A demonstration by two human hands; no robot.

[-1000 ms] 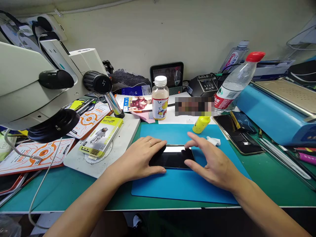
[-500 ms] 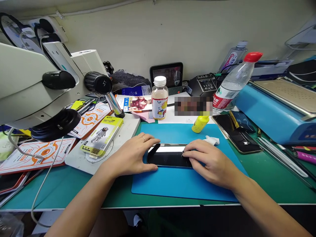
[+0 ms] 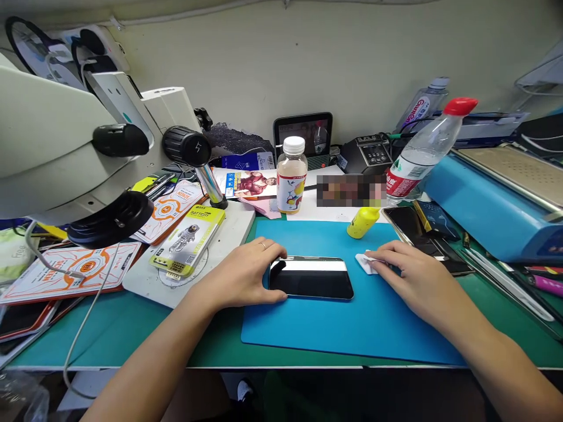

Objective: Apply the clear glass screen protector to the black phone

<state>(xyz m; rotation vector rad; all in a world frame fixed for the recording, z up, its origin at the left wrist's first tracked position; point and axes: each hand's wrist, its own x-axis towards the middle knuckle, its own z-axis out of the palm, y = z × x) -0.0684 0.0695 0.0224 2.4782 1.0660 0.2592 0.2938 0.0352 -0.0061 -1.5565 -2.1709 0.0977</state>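
Observation:
A smartphone (image 3: 316,279) lies flat on the blue mat (image 3: 308,328), its dark screen facing up with a bright reflection along it. My left hand (image 3: 250,272) grips the phone's left end, thumb on the near edge and fingers on the far edge. To the right of the phone, my right hand (image 3: 409,272) pinches a crumpled white tissue (image 3: 366,263) between thumb and fingertips, low over the mat. Behind the tissue a small yellow bottle (image 3: 363,223) stands tilted at the mat's far side.
A microscope (image 3: 118,152) overhangs the left side. Battery packaging (image 3: 189,240) lies on its base. A juice bottle (image 3: 292,176) stands behind the mat, and a red-capped water bottle (image 3: 422,155) leans at the right. Another phone (image 3: 402,225), tweezers (image 3: 510,281) and a blue machine (image 3: 488,202) are at right.
My right hand has left the phone's right end, moved right and taken hold of the tissue. The left hand stays on the phone. The view has shifted slightly.

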